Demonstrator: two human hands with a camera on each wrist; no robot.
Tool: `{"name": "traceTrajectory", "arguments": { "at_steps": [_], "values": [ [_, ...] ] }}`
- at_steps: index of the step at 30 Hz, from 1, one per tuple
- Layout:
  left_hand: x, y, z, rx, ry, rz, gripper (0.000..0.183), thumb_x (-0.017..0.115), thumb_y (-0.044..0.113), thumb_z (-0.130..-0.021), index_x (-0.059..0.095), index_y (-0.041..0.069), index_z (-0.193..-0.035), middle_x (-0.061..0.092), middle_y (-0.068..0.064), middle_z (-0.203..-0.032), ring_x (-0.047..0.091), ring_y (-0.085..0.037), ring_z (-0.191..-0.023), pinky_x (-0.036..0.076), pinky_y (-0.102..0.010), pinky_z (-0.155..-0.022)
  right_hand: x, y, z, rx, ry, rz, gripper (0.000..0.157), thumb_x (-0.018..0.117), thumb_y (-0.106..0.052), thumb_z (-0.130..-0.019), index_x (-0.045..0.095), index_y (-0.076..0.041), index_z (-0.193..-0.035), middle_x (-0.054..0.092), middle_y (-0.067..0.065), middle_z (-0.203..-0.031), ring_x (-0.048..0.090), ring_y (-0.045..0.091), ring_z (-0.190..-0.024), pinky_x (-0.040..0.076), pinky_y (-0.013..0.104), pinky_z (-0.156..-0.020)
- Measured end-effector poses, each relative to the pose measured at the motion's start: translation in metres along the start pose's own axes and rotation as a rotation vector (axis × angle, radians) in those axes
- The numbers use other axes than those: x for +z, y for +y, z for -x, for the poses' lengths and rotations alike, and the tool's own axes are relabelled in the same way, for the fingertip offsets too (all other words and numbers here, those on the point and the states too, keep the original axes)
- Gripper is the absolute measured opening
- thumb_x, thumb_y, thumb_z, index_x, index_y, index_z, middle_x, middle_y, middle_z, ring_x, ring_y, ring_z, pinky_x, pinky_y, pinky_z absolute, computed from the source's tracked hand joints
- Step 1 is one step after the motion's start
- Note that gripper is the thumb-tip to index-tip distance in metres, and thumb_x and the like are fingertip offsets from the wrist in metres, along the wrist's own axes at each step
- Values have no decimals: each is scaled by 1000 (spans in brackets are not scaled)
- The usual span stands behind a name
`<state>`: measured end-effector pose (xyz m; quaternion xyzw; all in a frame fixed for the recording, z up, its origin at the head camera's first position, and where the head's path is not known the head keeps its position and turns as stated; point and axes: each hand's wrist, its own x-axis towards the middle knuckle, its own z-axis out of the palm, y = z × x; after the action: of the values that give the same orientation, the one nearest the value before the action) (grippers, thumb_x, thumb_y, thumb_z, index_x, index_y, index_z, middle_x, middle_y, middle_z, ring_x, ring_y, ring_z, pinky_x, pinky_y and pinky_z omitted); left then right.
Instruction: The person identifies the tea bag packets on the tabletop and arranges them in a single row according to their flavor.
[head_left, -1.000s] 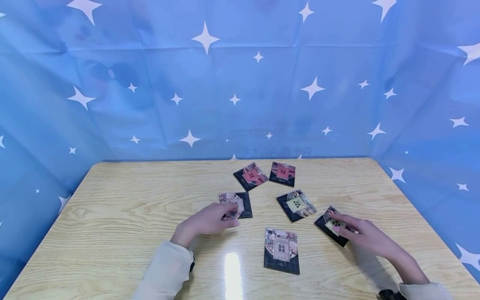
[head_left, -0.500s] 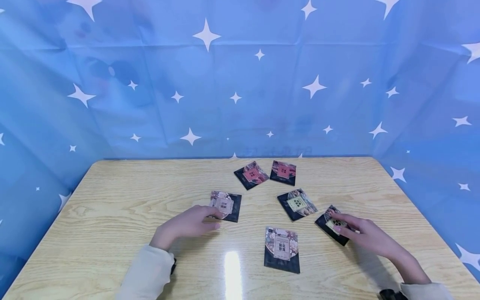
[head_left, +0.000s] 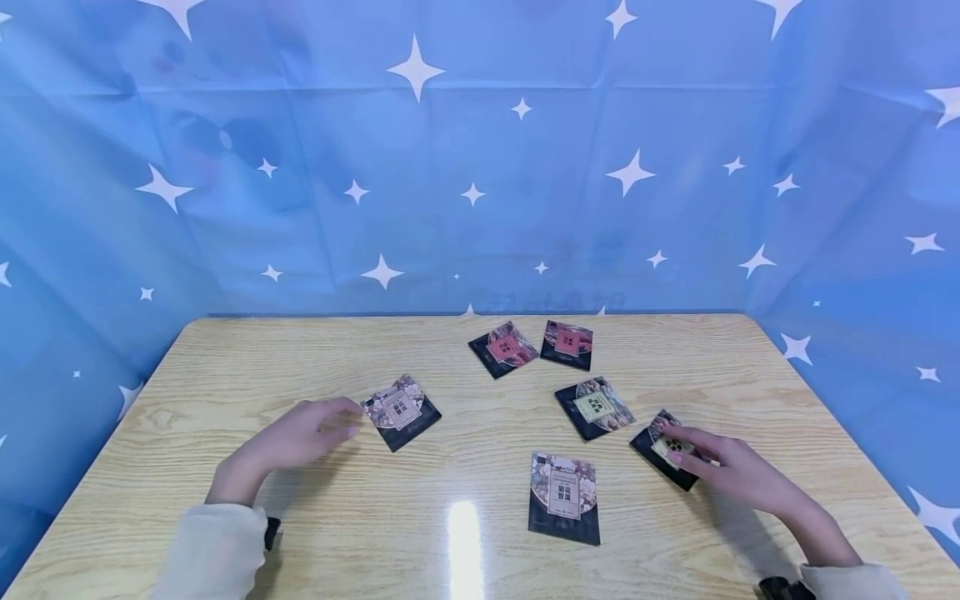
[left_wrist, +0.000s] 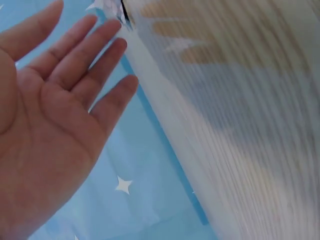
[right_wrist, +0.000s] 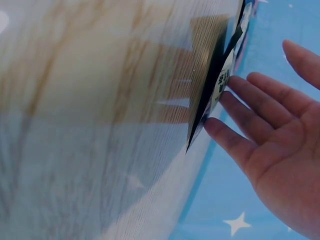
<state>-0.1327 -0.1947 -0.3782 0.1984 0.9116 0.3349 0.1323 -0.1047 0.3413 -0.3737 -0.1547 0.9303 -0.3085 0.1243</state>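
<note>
In the head view, my left hand (head_left: 296,435) hovers at the left edge of a black sachet with a pale pink label (head_left: 401,410), holding nothing. Its fingers (left_wrist: 90,65) are straight in the left wrist view. My right hand (head_left: 738,473) rests its fingertips on a black sachet with a yellow-green label (head_left: 658,460), partly covered by that hand. The right wrist view shows the extended fingers (right_wrist: 260,107) touching this sachet (right_wrist: 217,85), with the thumb apart. To its left lies another sachet with a yellow-green label (head_left: 595,408).
Two sachets with red labels, a left one (head_left: 503,350) and a right one (head_left: 567,345), lie near the back edge. A larger pink-label sachet (head_left: 564,500) lies front centre on the wooden table (head_left: 247,358). Behind hangs a blue star-patterned cloth (head_left: 487,150).
The pink-label sachet by my left hand has slid left and turned, and that hand has moved left off it. My right hand has stayed on its sachet.
</note>
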Motion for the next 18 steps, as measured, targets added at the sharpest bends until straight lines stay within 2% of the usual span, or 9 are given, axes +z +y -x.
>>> {"name": "traceTrajectory", "arguments": {
  "at_steps": [3, 7, 8, 11, 18],
  "values": [
    [-1, 0, 0, -37, 58, -7, 39, 50, 24, -95, 50, 0, -125, 53, -22, -123, 52, -38, -108, 40, -54, -89, 0, 0, -1, -1, 0, 6, 49, 49, -28, -95, 43, 2, -134, 38, 32, -132, 48, 44, -111, 45, 49, -81],
    [7, 5, -8, -19, 106, -21, 41, 52, 21, -93, 48, -3, -126, 53, -25, -120, 53, -40, -105, 41, -54, -87, 0, 1, -1, 0, 2, 14, 48, 49, -28, -95, 43, 1, -134, 39, 31, -132, 51, 42, -109, 48, 43, -80],
    [9, 6, -11, -10, 113, -18, 41, 53, 20, -93, 47, -3, -126, 54, -25, -120, 51, -41, -109, 40, -54, -88, 0, 1, -1, 0, 1, 15, 48, 49, -28, -95, 43, 1, -134, 40, 31, -132, 51, 41, -109, 49, 41, -79],
    [16, 12, -19, -12, 115, 24, 44, 56, 18, -91, 45, -3, -128, 54, -23, -121, 50, -40, -111, 40, -53, -90, -1, 0, 0, -3, 1, 18, 48, 49, -27, -96, 43, 1, -134, 40, 31, -132, 52, 40, -108, 49, 35, -78],
    [24, 27, -36, -36, 97, 91, 45, 59, 16, -89, 44, -2, -128, 54, -20, -121, 51, -35, -111, 41, -49, -90, -1, 0, 0, -12, 11, 37, 47, 49, -27, -95, 44, 1, -133, 43, 30, -130, 48, 42, -112, 49, 36, -77]
  ]
}}
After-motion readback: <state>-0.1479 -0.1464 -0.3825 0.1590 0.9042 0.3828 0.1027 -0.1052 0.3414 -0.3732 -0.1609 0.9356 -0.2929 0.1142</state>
